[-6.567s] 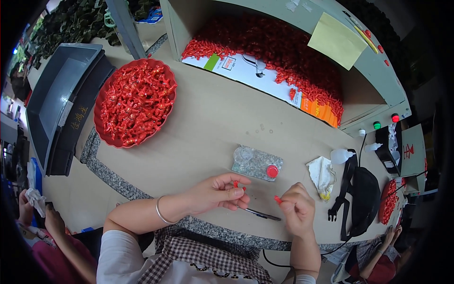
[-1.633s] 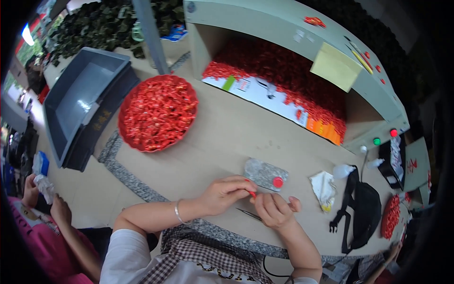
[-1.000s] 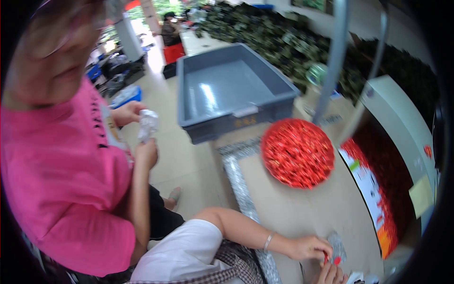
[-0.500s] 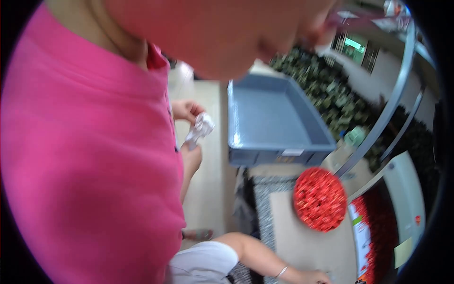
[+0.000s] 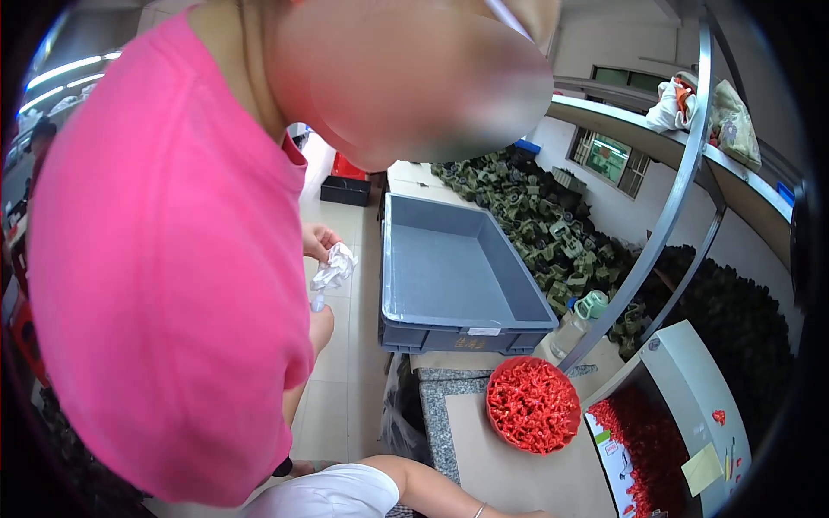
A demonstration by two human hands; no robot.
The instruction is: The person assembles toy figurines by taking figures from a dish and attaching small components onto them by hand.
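My left arm (image 5: 423,490), in a white sleeve with a thin bracelet at the wrist, reaches right along the lower edge. Only a sliver of my left hand (image 5: 528,514) shows over the brown bench board (image 5: 484,453); its fingers are cut off. Nearest to it stands a red bowl (image 5: 496,423) heaped with small red pieces. My right hand is out of view. Close on the left, a co-worker in a pink shirt (image 5: 164,285) leans in. That person's hand (image 5: 319,240) holds a crumpled white cloth or paper (image 5: 335,266).
A large grey crate (image 5: 466,335) rests beyond the bowl. Behind it lie piled dark green parts (image 5: 553,229). A clear bottle with a mint lid (image 5: 572,328) stands beside a metal shelf post (image 5: 661,233). On the right, a pale housing (image 5: 704,380) holds more red pieces.
The view has shifted, bringing more of the shelf into sight. My left hand has slipped almost wholly below the lower edge. The co-worker still holds the white crumpled thing.
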